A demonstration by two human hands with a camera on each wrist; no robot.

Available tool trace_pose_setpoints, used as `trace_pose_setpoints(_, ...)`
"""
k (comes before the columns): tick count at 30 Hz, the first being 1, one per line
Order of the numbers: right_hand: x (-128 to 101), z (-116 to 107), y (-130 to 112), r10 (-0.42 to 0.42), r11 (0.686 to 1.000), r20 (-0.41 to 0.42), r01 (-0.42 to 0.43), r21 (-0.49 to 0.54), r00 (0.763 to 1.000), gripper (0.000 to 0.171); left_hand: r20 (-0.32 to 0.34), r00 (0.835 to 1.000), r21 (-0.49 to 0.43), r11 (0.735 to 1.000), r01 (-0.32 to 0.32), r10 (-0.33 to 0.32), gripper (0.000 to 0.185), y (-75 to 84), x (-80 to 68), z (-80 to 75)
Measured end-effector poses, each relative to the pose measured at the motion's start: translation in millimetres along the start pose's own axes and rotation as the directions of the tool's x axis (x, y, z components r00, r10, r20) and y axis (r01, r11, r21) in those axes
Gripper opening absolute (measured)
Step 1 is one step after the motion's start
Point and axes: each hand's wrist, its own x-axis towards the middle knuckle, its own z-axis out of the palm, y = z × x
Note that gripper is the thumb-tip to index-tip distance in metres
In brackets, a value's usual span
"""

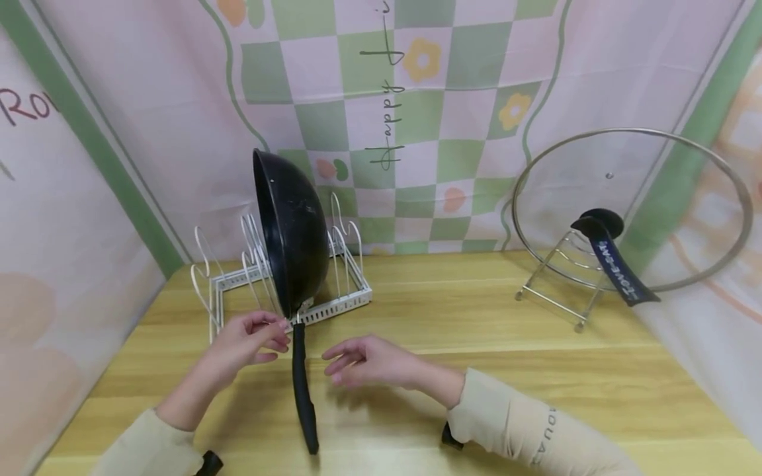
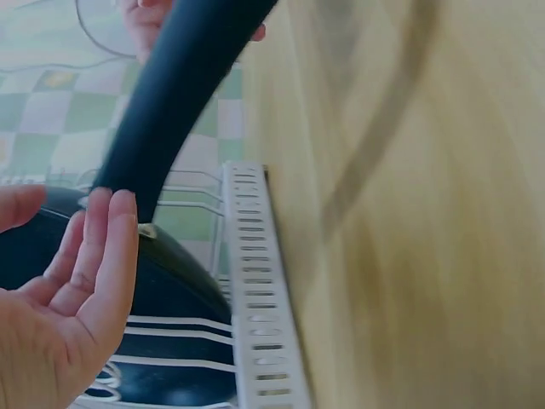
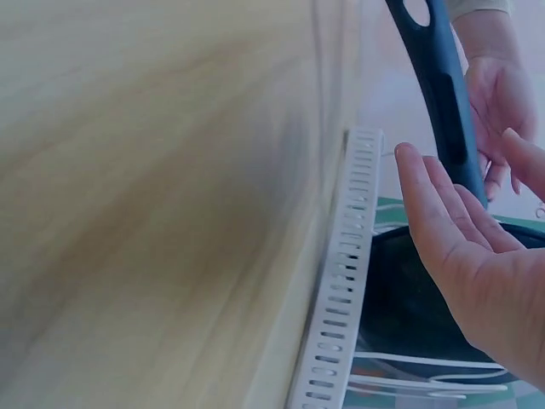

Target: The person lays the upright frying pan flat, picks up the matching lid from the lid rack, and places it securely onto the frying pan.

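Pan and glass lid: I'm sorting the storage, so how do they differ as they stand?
The black pan is opaque and stands on edge in the white wire rack; the glass lid is see-through, steel-rimmed, and leans on a metal stand. Hands are near the pan only. Both stand upright on the table.

The pan [image 1: 292,235] stands on edge in the white rack [image 1: 333,305], filling its middle slots; its handle [image 1: 302,390] runs toward the near edge and splits the table [image 1: 452,311] in front of the rack. The left hand [image 1: 250,337] sits just left of the handle, the right hand [image 1: 372,360] just right, each with a small gap to it. Rack wires stand free on both sides of the pan. Between rack and lid stand [image 1: 565,284] at far right the tabletop is open; the glass lid [image 1: 631,205] leans there.
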Motion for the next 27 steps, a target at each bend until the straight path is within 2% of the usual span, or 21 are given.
trace_pose_setpoints(4, 1.3, 4.4, 5.0, 0.008, 1.0, 0.017, -0.009, 0.016, 1.0, 0.047, -0.04, 0.999, -0.037, 0.999, 0.026, -0.028, 0.041, -9.2, 5.8, 2.8)
trace_pose_setpoints(9, 5.7, 12.2, 9.9, 0.05, 0.988, 0.117, -0.067, 0.141, 0.992, 0.049, -0.027, 0.998, -0.062, 0.997, 0.053, -0.055, 0.049, -20.3, 10.9, 7.4)
trace_pose_setpoints(14, 8.0, 17.4, 11.2, 0.084, 0.97, 0.173, -0.121, 0.212, 0.981, 0.048, 0.083, 0.99, -0.178, 0.976, 0.123, -0.11, 0.06, -22.9, 19.4, 16.0)
trace_pose_setpoints(18, 9.5, 22.1, 11.6, 0.082, 0.961, 0.198, -0.13, 0.243, 0.977, 0.046, 0.177, 0.978, -0.24, 0.958, 0.154, -0.112, 0.048, -24.5, 26.3, 20.9)
trace_pose_setpoints(22, 10.9, 28.9, 11.8, 0.09, 0.954, 0.215, -0.147, 0.263, 0.972, 0.048, 0.208, 0.972, -0.25, 0.954, 0.165, -0.113, 0.036, -27.0, 27.1, 21.9)
trace_pose_setpoints(27, 11.7, 38.2, 12.7, 0.099, 0.935, 0.242, -0.173, 0.309, 0.965, 0.048, 0.234, 0.963, -0.245, 0.95, 0.192, -0.134, 0.041, -28.8, 25.4, 21.2)
